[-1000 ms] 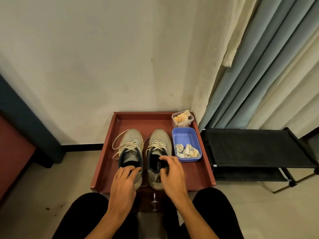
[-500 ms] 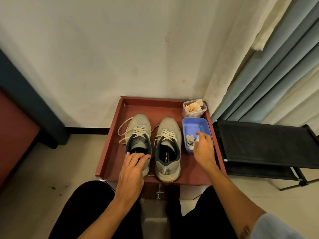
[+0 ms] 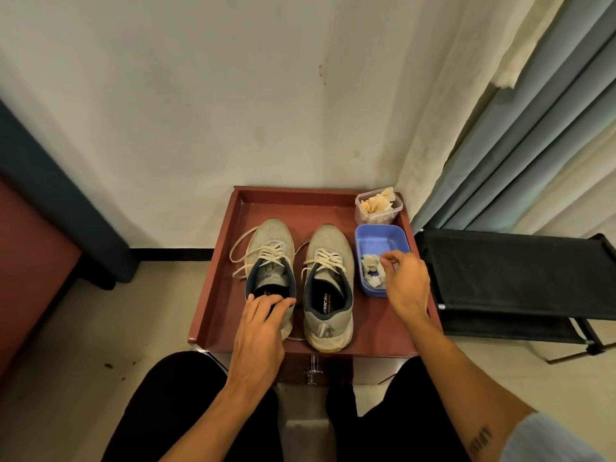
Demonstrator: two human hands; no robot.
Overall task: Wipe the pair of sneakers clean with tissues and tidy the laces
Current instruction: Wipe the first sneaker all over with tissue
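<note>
Now the right hand (image 3: pixel 405 284) has left the sneakers and reaches into the blue tub (image 3: pixel 380 241), fingers pinched over crumpled tissues (image 3: pixel 370 270), though a firm grasp cannot be confirmed. Meanwhile the left hand (image 3: pixel 263 323) grips the left sneaker (image 3: pixel 271 243) by its heel on the red tray (image 3: pixel 216 295), beside the right sneaker (image 3: pixel 328 288); wiping looks imminent.

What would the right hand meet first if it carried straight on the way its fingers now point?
Most likely the crumpled tissues in the blue tub. The right hand hovers over the tub's near end, fingers curled toward them; whether they already touch is unclear.
</note>
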